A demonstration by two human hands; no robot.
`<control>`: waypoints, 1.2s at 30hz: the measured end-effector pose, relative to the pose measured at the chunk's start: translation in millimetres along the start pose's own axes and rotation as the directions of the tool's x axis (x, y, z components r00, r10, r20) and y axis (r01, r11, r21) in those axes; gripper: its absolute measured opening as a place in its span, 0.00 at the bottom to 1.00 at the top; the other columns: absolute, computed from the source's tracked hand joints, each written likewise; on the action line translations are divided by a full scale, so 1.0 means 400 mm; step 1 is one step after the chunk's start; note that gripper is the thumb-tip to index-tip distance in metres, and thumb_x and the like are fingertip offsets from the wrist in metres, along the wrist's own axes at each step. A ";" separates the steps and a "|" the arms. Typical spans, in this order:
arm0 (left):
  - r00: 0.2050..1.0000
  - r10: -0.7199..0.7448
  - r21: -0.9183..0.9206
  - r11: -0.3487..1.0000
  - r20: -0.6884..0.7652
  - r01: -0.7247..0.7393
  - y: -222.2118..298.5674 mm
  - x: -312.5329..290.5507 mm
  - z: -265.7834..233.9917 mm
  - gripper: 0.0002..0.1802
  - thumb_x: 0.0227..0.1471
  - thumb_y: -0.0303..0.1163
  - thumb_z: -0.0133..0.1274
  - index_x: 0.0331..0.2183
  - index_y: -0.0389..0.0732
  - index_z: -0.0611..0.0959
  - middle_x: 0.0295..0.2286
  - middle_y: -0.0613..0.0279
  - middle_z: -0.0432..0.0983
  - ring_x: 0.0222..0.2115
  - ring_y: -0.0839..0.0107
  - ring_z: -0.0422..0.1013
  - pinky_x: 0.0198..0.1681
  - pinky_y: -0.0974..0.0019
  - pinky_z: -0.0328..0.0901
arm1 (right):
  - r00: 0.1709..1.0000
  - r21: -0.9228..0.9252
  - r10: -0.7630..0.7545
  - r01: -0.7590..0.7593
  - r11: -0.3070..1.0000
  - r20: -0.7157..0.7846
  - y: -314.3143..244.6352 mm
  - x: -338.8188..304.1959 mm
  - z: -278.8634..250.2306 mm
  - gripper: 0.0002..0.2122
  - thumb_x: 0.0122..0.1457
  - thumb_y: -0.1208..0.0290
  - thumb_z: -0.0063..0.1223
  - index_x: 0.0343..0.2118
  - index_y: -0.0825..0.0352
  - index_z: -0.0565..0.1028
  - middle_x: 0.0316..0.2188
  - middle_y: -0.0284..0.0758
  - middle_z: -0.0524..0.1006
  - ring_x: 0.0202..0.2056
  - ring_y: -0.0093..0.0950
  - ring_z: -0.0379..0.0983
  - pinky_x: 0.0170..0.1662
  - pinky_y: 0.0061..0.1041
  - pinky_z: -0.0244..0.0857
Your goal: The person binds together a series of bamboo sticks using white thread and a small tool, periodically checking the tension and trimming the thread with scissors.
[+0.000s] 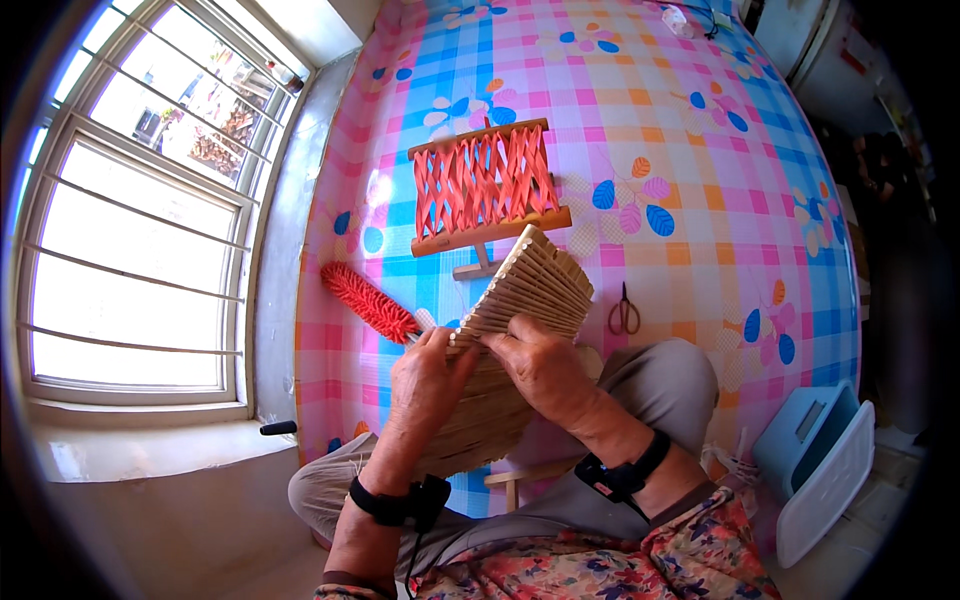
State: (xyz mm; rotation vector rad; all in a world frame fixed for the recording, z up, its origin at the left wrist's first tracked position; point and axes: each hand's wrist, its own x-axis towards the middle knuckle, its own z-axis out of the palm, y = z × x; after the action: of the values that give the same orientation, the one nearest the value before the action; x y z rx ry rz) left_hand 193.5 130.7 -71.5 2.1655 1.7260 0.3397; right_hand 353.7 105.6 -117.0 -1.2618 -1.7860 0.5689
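Note:
Above my lap I hold a mat of pale tan slats [538,285], bent so its upper part fans out and its ridged edge runs diagonally. My left hand [428,378] pinches that edge with thumb and fingers. Beside it my right hand [535,360] grips the same slats, fingers curled over them. The lower part of the mat hangs between my forearms, partly hidden by them. Just beyond its top lies a small wooden folding stool [485,185] with a criss-cross coral strap seat. A fluffy red duster [370,303] lies left of my hands, and dark scissors [624,312] lie to the right.
A pink, blue and orange checked floral cover [690,250] spreads under everything. At left are a barred window [140,260] and a sill with a small black object [278,428]. A light blue bin [800,430] with a white lid [828,490] stands right of my knee.

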 end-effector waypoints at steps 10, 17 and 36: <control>0.998 -0.015 -0.347 0.938 -0.053 -0.005 -0.016 0.003 -0.005 0.11 0.49 0.31 0.56 0.34 0.35 0.78 0.28 0.51 0.75 0.29 0.58 0.73 0.34 0.62 0.67 | 1.000 0.008 0.016 -0.016 1.000 -0.009 0.005 0.003 0.010 0.09 0.51 0.76 0.47 0.35 0.67 0.76 0.28 0.38 0.69 0.33 0.36 0.71 0.35 0.32 0.67; 0.996 -0.011 -0.329 0.944 -0.086 -0.018 -0.019 0.004 -0.007 0.09 0.49 0.28 0.56 0.34 0.35 0.78 0.27 0.53 0.74 0.26 0.63 0.72 0.32 0.65 0.66 | 0.998 0.053 0.055 -0.053 0.997 -0.028 0.007 0.005 0.024 0.06 0.53 0.76 0.49 0.33 0.67 0.75 0.27 0.39 0.70 0.32 0.37 0.71 0.34 0.33 0.67; 0.997 -0.057 -0.353 0.935 -0.044 0.038 0.007 0.023 -0.012 0.09 0.49 0.29 0.54 0.31 0.33 0.77 0.24 0.56 0.71 0.25 0.68 0.69 0.31 0.68 0.64 | 0.992 0.092 0.112 -0.107 0.990 -0.051 0.000 0.011 -0.003 0.07 0.53 0.74 0.52 0.35 0.64 0.77 0.27 0.38 0.71 0.30 0.38 0.72 0.32 0.34 0.68</control>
State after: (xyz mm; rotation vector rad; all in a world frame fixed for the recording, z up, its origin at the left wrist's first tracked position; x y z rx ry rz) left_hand 196.2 139.7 -66.4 1.8686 1.5982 0.6465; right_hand 354.0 109.6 -114.8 -1.3080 -1.6345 0.6608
